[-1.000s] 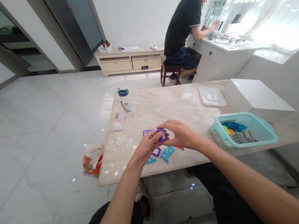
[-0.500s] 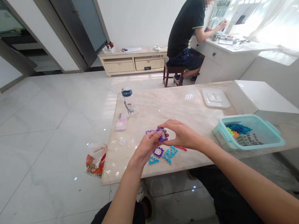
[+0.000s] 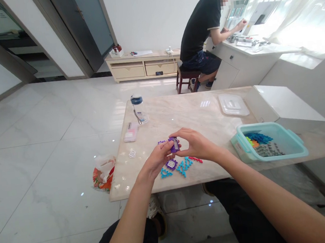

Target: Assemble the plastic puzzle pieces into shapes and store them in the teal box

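Both my hands hold a small purple puzzle piece assembly (image 3: 174,145) just above the marble table (image 3: 197,118). My left hand (image 3: 156,161) pinches it from the left and below. My right hand (image 3: 195,145) pinches it from the right, fingers curled over the top. Under my hands lie loose pieces: a purple one (image 3: 171,164), blue ones (image 3: 183,166) and a red one (image 3: 196,159). A small white piece (image 3: 132,153) lies further left.
A teal bin (image 3: 269,145) with several coloured pieces stands at the right, beside a white box (image 3: 285,104) and a clear lid (image 3: 233,104). A bottle (image 3: 138,108) and a pink item (image 3: 130,131) sit at the table's left. A bag (image 3: 104,173) lies on the floor. Another person (image 3: 202,28) sits at a far desk.
My hands stay together on the purple assembly and have turned it slightly. The camera view shifted a little; the person at the desk moved an arm.
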Available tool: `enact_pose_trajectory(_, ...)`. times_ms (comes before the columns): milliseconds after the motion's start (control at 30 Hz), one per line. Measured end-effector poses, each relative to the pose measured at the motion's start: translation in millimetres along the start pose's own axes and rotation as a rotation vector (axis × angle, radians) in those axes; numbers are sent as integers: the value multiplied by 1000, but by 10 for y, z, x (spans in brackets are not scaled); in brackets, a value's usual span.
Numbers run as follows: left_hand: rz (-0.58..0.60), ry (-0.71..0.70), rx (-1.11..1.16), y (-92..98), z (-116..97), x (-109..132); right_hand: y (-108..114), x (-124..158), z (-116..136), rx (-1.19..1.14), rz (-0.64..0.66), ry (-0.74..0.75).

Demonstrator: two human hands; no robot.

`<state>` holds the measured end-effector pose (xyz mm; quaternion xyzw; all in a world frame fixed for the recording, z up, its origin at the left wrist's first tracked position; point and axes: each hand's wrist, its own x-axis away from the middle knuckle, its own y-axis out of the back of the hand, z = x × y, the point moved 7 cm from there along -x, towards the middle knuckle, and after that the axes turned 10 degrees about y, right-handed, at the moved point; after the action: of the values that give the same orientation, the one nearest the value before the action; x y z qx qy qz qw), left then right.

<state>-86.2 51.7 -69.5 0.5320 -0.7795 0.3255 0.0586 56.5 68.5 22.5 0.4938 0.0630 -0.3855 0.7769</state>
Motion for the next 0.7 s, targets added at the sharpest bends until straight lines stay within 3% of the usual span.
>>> enact_pose_trajectory(700,61,-93,-83,-52,-84,16,40,-7,55,-26,7,21)
